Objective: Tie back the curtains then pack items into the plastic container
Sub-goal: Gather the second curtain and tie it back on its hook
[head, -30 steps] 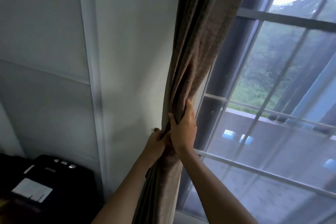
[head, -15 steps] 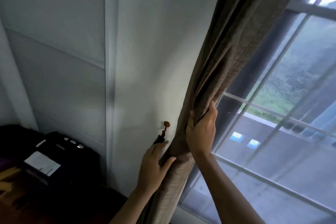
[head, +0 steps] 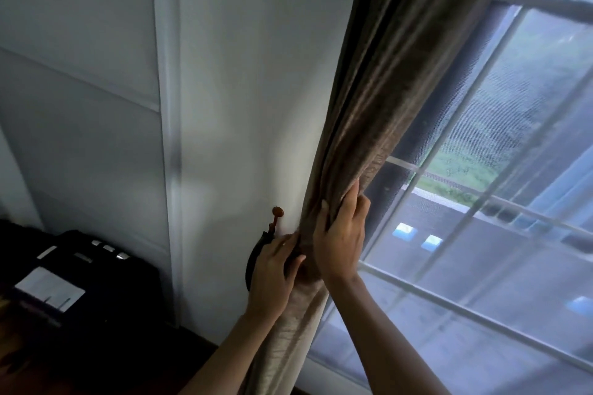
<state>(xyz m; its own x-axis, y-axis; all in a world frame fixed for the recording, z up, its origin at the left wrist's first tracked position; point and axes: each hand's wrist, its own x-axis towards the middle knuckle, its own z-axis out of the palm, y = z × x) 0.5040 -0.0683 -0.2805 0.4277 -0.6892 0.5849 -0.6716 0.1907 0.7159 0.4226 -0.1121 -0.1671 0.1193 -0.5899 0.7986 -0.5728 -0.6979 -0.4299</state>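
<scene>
My right hand [head: 340, 244] grips the bunched brown curtain [head: 369, 125] beside the window [head: 500, 189]; my left hand [head: 272, 279] holds the dark tie [head: 253, 258] under the wall hook [head: 277, 213]

Reads to me as a home, prob. a bedroom or sitting rm. I note: pale panelled wall [head: 106, 74] w/ raised moulding strip [head: 168, 106]; heavy brown curtain [head: 378, 90] hung beside a big white-barred window [head: 500, 125]; small wooden tieback knob [head: 278, 212] fixed to wall. Outside I see greenery + a flat roof below, so upper floor. Dark case [head: 83, 272] low left, type unclear.
</scene>
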